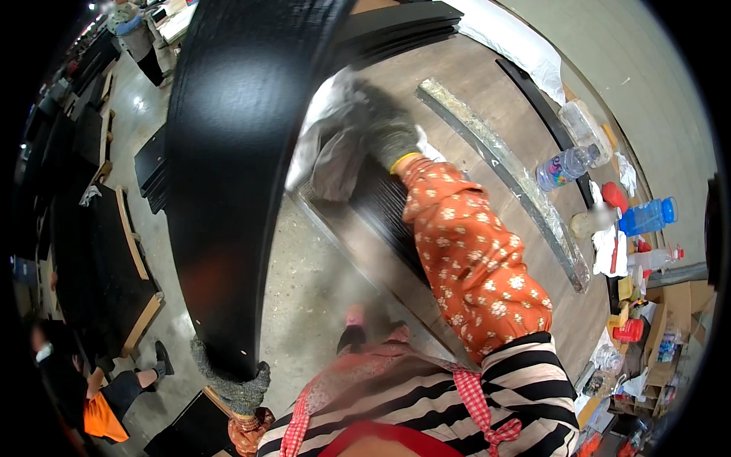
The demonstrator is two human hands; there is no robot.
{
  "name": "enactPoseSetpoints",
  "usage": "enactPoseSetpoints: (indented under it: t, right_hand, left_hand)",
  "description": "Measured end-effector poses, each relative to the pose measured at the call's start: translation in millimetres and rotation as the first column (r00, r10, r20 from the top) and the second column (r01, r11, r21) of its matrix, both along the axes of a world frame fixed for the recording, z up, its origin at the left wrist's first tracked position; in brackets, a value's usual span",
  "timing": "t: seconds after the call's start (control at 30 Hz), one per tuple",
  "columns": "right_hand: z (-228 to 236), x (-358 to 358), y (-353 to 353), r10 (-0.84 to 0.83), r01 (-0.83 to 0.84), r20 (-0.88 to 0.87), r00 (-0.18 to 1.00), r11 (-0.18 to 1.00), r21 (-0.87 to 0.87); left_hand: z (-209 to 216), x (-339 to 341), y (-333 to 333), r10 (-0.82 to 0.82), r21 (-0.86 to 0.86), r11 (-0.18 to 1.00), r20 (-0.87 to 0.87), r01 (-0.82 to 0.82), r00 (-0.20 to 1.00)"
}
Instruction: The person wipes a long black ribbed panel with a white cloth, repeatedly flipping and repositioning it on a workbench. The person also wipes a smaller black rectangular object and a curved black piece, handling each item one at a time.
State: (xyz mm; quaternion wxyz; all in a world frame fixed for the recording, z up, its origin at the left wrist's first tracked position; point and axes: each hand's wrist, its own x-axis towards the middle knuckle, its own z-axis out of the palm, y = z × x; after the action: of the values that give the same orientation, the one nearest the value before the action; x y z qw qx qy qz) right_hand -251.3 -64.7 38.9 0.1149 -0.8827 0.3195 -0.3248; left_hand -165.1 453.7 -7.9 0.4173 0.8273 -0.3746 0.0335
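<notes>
A long glossy black panel [228,175] stands tilted in front of me, its near end narrow and its far part running out of the top of the view. My left hand [237,385], in a grey knit glove, is closed around the panel's near end, fingers at one edge and thumb at the other. In a matching glove, my right hand [384,126] is blurred by motion. It grips a crumpled white-grey cloth [335,156] beside the panel's right edge. Under my right forearm lies a dark ribbed piece [392,217] on the table.
A curved, crusted strip [502,171] lies on the wood-look table [457,114]. Stacked black panels [396,34] are at the far side. Bottles [567,167], a cardboard box [678,312] and clutter line the right. More black panels [91,251] and other people [137,38] are on the left.
</notes>
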Motion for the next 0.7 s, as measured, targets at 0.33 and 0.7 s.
enactPoseSetpoints:
  t: [0.33, 0.7]
  right_hand:
    - [4.9, -106.8, 119.2, -0.061, 0.058, -0.306, 0.950, 0.998, -0.020]
    - [-34.3, -510.5, 269.1, -0.772, 0.715, -0.473, 0.425, 0.607, -0.347]
  left_hand:
    - [3.7, 17.7, -66.9, -0.190, -0.115, 0.974, 0.052, 0.195, 0.980]
    - [12.2, 9.0, -133.1, -0.501, -0.036, 0.866, -0.033, 0.500, 0.865]
